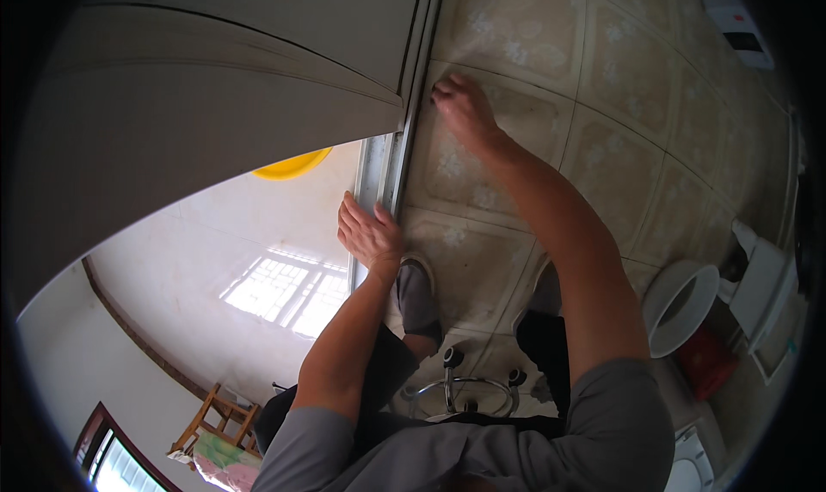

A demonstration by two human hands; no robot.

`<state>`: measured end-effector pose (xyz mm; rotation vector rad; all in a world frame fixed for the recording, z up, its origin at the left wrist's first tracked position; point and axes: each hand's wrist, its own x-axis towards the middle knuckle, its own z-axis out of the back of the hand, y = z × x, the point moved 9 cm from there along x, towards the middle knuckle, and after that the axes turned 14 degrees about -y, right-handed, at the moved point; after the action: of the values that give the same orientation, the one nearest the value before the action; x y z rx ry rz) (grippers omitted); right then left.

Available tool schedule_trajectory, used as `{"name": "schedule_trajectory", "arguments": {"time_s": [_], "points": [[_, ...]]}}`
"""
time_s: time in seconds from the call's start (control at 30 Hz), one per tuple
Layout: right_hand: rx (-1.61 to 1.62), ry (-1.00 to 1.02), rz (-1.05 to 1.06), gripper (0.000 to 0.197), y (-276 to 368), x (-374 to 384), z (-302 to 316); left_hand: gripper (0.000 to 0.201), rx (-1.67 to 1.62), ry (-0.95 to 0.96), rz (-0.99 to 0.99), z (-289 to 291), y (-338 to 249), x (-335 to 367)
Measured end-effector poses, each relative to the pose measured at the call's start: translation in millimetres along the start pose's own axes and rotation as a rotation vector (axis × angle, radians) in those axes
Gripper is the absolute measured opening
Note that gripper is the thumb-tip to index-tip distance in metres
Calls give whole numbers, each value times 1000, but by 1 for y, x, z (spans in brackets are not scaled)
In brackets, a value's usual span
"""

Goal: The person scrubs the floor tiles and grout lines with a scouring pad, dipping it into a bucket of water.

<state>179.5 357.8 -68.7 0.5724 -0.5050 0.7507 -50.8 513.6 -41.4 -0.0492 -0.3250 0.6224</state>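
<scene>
My left hand (370, 234) lies palm down across the metal sliding-door track (372, 161), its fingers stretched out and holding nothing. Farther along, to the right of that track, my right hand (465, 111) is low over the tiled floor (495, 169). Its fingers are curled together at the track's edge. Something small and dark shows at the fingertips, too little of it to name. A large grey door panel (241, 105) stands over the far part of the track, on the left.
Beyond the track on the left, a yellow basin (292, 164) shows partly under the panel, on a pale floor. A wheeled stool base (465, 393) is beneath me. At right are a white bucket (680, 307) and a red container (707, 363). A wooden chair (215, 419) stands lower left.
</scene>
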Motion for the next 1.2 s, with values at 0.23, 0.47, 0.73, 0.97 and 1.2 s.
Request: {"name": "schedule_trajectory", "arguments": {"time_s": [0.23,0.47,0.73,0.97,1.2], "points": [[-83,77,-61,11,-12,7,7,58,-5,24,5,-1,1,0],[-286,-63,-378,29,-99,-78,99,58,-19,32,2,-3,-7,-4],[-202,-186,-360,12,-58,-32,60,58,-4,-16,-22,2,1,2],[-178,-72,-261,9,-48,-8,34,57,-9,-22,-23,0,0,-1],[-279,-121,-581,22,-106,-99,151,56,-9,-17,-22,2,-6,-2]]}}
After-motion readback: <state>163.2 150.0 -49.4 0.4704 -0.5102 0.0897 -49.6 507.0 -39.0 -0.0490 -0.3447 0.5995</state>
